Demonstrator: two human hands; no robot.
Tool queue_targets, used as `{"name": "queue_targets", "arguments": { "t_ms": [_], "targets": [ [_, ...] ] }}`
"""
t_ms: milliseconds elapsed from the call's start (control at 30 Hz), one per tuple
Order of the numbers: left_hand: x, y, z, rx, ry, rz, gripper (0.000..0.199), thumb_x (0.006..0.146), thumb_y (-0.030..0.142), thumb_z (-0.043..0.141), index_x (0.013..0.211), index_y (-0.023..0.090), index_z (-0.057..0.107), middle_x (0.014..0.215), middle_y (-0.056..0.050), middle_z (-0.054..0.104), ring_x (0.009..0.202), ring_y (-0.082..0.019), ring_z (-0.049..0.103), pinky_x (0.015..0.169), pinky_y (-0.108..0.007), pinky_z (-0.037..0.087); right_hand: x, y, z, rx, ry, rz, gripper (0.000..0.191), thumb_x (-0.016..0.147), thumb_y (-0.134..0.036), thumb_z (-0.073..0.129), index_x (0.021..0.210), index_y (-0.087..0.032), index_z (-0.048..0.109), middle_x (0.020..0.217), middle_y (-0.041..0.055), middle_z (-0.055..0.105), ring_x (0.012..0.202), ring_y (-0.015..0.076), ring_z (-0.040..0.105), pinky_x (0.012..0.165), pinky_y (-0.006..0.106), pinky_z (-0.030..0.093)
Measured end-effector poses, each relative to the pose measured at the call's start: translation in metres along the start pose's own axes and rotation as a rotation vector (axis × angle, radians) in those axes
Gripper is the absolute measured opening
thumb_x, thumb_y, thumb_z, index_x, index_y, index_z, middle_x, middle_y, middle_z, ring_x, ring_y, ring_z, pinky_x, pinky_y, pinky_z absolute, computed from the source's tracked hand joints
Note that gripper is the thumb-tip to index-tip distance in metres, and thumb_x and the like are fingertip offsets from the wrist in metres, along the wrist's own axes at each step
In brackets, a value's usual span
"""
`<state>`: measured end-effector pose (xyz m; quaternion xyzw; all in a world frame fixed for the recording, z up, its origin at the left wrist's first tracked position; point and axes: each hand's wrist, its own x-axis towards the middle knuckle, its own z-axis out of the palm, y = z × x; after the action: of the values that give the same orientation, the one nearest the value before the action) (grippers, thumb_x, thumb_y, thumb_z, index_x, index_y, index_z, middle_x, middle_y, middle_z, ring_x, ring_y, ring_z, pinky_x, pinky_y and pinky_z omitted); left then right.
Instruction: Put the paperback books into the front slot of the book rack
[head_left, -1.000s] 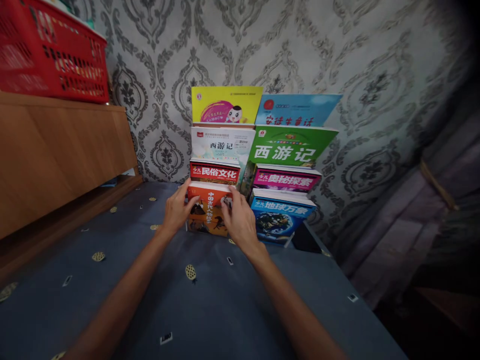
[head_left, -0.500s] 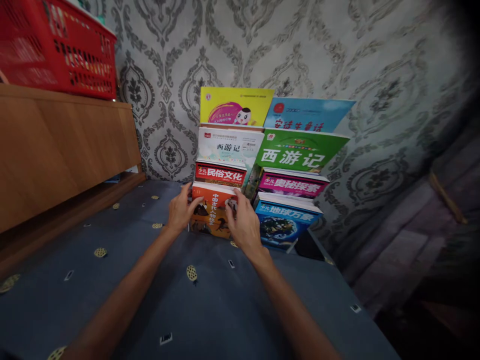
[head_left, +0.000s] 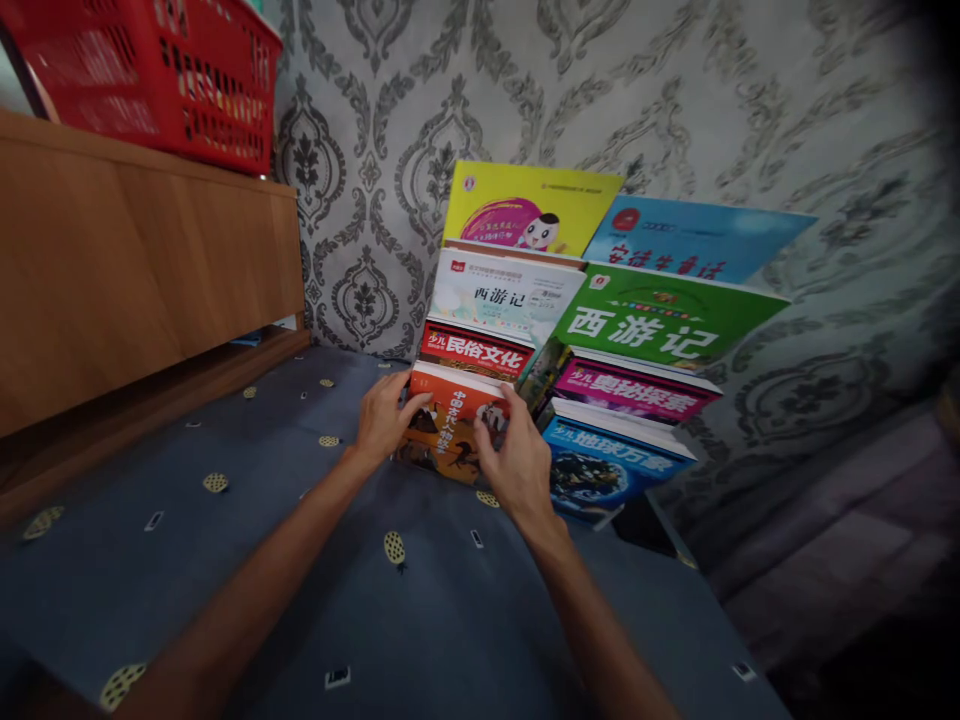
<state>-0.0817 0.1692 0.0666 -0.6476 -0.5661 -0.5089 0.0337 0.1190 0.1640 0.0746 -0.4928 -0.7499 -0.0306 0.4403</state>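
An orange book [head_left: 454,425] stands upright at the front of the left row of books. My left hand [head_left: 384,418] grips its left edge, thumb on the cover and fingers round the side. At the opposite edge, my right hand [head_left: 517,455] holds the same book, its thumb on the front. Right behind stand a red book [head_left: 476,350], a white book [head_left: 499,295] and a yellow book [head_left: 532,205]. The right row has a blue earth book [head_left: 600,465], a magenta book [head_left: 634,390], a green book [head_left: 675,315] and a light-blue book [head_left: 701,235].
A dark grey-blue cloth [head_left: 300,560] with a pineapple print covers the surface. On the left, a wooden cabinet [head_left: 150,260] bears a red plastic basket [head_left: 217,90]. Patterned wallpaper [head_left: 367,200] is behind the books. A flat black object [head_left: 646,527] lies beside the right row.
The view has shifted, so the books appear farther right and larger. Both hands keep their places at the sides of the orange book.
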Motion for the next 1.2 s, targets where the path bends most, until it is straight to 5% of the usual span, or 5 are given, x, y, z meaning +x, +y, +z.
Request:
{"name": "queue_targets", "arguments": {
  "t_ms": [333, 833, 1200],
  "targets": [
    [0.000, -0.006, 0.005, -0.075, 0.040, 0.037, 0.024, 0.092, 0.030, 0.067, 0.115, 0.020, 0.068, 0.107, -0.007, 0.074, 0.098, -0.022, 0.068, 0.086, -0.032, 0.052, -0.003, 0.005, 0.012, 0.062, 0.118, -0.029, 0.058, 0.089, -0.037, 0.053, 0.142, -0.014, 0.049, 0.126, 0.0185, 0.068, 0.109, 0.0310, 0.067, 0.091, 0.047, 0.056],
    [-0.004, -0.005, 0.008, -0.120, 0.030, 0.009, 0.029, 0.095, 0.032, 0.061, 0.120, 0.019, 0.064, 0.105, -0.007, 0.070, 0.093, -0.021, 0.065, 0.084, -0.031, 0.051, -0.004, 0.001, 0.012, 0.288, 0.089, 0.010, 0.058, 0.089, -0.037, 0.054, 0.143, -0.018, 0.046, 0.136, 0.0161, 0.062, 0.118, 0.0288, 0.063, 0.099, 0.047, 0.052],
    [0.002, -0.010, 0.006, -0.248, 0.011, 0.008, 0.028, 0.090, 0.028, 0.067, 0.116, 0.018, 0.069, 0.104, -0.006, 0.073, 0.092, -0.020, 0.067, 0.080, -0.029, 0.051, -0.009, -0.003, 0.020, 0.331, 0.193, 0.024, 0.057, 0.088, -0.038, 0.059, 0.140, -0.018, 0.050, 0.136, 0.0156, 0.061, 0.124, 0.0292, 0.059, 0.105, 0.050, 0.048]
  ]
}}
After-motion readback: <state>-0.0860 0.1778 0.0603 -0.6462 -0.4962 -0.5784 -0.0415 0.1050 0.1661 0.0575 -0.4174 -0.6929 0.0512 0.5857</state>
